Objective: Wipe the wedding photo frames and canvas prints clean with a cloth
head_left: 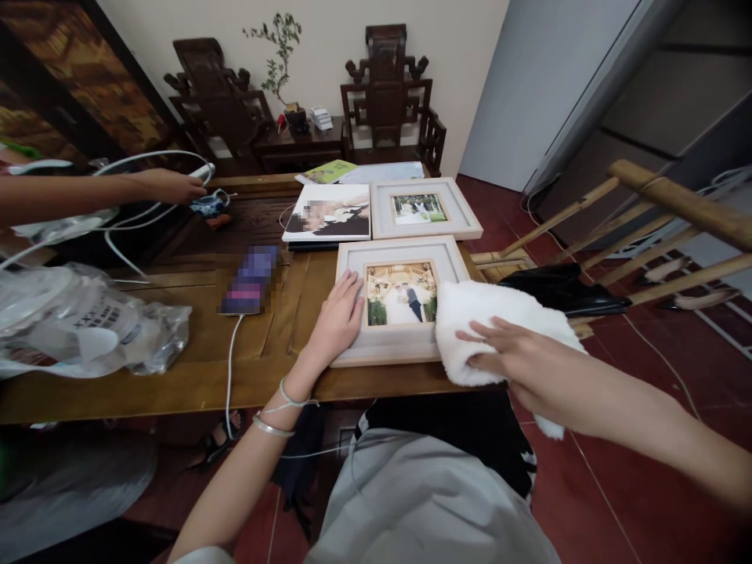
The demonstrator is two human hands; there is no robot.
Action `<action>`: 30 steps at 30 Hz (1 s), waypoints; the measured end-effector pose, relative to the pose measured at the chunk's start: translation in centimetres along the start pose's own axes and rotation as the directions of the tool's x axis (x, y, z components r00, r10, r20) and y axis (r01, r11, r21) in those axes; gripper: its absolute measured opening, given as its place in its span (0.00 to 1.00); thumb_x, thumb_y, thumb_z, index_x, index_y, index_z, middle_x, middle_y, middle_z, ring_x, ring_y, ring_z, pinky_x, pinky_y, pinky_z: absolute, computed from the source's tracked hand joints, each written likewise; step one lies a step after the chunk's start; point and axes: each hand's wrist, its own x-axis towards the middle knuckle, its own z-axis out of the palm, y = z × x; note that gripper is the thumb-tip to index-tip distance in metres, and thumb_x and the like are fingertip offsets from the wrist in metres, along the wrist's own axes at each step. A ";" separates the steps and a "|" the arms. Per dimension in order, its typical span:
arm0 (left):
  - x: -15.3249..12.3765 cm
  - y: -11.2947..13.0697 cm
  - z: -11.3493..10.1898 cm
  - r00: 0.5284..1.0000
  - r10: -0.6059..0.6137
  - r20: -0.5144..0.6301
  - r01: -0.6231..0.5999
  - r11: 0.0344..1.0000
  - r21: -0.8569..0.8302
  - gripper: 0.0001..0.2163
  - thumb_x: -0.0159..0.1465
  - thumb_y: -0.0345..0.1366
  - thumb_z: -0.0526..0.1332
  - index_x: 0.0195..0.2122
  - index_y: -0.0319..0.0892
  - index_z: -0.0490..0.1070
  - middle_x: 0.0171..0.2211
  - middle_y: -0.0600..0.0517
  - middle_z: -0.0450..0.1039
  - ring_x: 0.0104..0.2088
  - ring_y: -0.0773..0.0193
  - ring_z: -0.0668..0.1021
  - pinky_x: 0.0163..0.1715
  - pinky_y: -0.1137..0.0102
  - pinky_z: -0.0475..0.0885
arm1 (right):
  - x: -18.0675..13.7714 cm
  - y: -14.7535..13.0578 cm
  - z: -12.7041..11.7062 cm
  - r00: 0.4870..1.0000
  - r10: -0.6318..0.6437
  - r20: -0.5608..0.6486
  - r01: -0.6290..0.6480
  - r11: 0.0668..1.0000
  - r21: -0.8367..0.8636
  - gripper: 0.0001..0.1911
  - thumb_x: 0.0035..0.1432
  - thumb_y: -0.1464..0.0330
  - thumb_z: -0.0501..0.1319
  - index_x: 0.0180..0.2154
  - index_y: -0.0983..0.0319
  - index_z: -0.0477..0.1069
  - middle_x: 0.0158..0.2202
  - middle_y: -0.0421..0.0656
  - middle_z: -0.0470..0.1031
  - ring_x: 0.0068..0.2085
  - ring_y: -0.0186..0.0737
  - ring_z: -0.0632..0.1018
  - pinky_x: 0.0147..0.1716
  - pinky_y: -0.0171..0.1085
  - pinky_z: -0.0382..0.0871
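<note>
Frame point(402, 301) lies face up on the table point(294, 333), close to its near right corner, with a wedding photo inside. Your left hand point(341, 312) rests flat on its left border, fingers extended, neither clenched nor wrapped around it. Your right hand point(522, 364) grasps a white cloth point(497, 299), which covers the frame's right border and overhangs the corner.

Watch that corner: too strong a push toward the right or near side could slide the frame off, since your flat palm gives little hold. A shove to the far side could knock it against the far frame point(419, 208); you can't tell whether the two touch. Your sleeve or arm might also catch the cable point(231, 368) hanging over the near edge and drag the phone point(252, 278).

Count outward: two frames, one cloth, one photo panel point(334, 213) left of the far frame, one phone, one plastic bag point(156, 333) at left, one co-worker's hand point(170, 188) beyond it, one bamboo chair point(675, 205) at right, two carved chairs point(385, 90) and one potted plant point(282, 59) at the far wall
</note>
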 end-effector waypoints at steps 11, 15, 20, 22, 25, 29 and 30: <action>0.0 -0.2 -0.3 0.999 0.021 0.037 -0.022 1.000 0.016 0.22 0.74 0.38 0.50 0.64 0.33 0.69 0.69 0.37 0.65 0.73 0.49 0.62 0.72 0.48 0.58 | 8.5 6.5 2.2 0.991 0.126 -0.041 -0.130 0.984 -0.120 0.32 0.53 0.84 0.52 0.59 0.69 0.73 0.69 0.59 0.65 0.70 0.59 0.64 0.63 0.57 0.63; 0.1 -0.1 -0.4 0.999 0.014 0.047 -0.015 1.000 0.028 0.23 0.74 0.38 0.50 0.64 0.32 0.69 0.69 0.37 0.65 0.73 0.49 0.62 0.72 0.49 0.59 | 11.1 9.7 3.1 0.974 0.195 -0.112 -0.211 0.966 -0.150 0.33 0.54 0.84 0.52 0.61 0.71 0.71 0.71 0.59 0.61 0.72 0.63 0.60 0.65 0.62 0.59; 0.1 0.0 -0.4 0.999 0.013 0.048 -0.015 0.999 0.040 0.22 0.74 0.38 0.50 0.64 0.32 0.69 0.69 0.38 0.64 0.73 0.49 0.62 0.71 0.48 0.59 | 9.9 7.8 3.5 0.986 0.139 -0.095 -0.154 0.975 -0.162 0.31 0.53 0.83 0.53 0.57 0.68 0.75 0.68 0.59 0.68 0.69 0.63 0.66 0.64 0.63 0.60; 0.1 0.0 -0.3 0.999 0.014 0.043 -0.016 0.999 0.042 0.22 0.74 0.37 0.50 0.64 0.33 0.69 0.69 0.38 0.65 0.73 0.49 0.62 0.71 0.47 0.59 | 8.1 5.5 2.8 0.994 0.101 -0.047 -0.106 0.985 -0.135 0.30 0.52 0.84 0.53 0.55 0.68 0.77 0.66 0.60 0.70 0.67 0.63 0.69 0.63 0.62 0.63; 0.1 0.0 -0.2 0.999 0.014 0.038 -0.016 0.999 0.044 0.22 0.74 0.37 0.51 0.64 0.33 0.69 0.69 0.37 0.64 0.73 0.48 0.62 0.71 0.47 0.60 | 4.9 1.7 1.0 0.999 0.035 0.018 -0.034 0.998 -0.055 0.30 0.51 0.84 0.53 0.54 0.67 0.78 0.63 0.59 0.73 0.62 0.60 0.74 0.59 0.57 0.70; 0.1 0.0 -0.1 0.999 0.013 0.035 -0.015 0.999 0.048 0.22 0.74 0.37 0.50 0.64 0.32 0.69 0.69 0.37 0.64 0.73 0.48 0.62 0.71 0.47 0.59 | 2.2 -2.2 -0.9 0.998 -0.052 0.034 0.049 0.997 0.067 0.30 0.50 0.85 0.53 0.51 0.65 0.79 0.62 0.57 0.74 0.61 0.56 0.76 0.58 0.51 0.72; 0.1 0.0 -0.2 0.999 0.014 0.035 -0.016 0.999 0.049 0.22 0.74 0.37 0.50 0.64 0.33 0.69 0.69 0.37 0.65 0.73 0.48 0.62 0.71 0.47 0.59 | 2.0 -2.5 -1.0 0.998 -0.056 0.034 0.053 0.995 0.083 0.30 0.49 0.85 0.53 0.51 0.65 0.78 0.63 0.56 0.73 0.62 0.56 0.75 0.58 0.51 0.72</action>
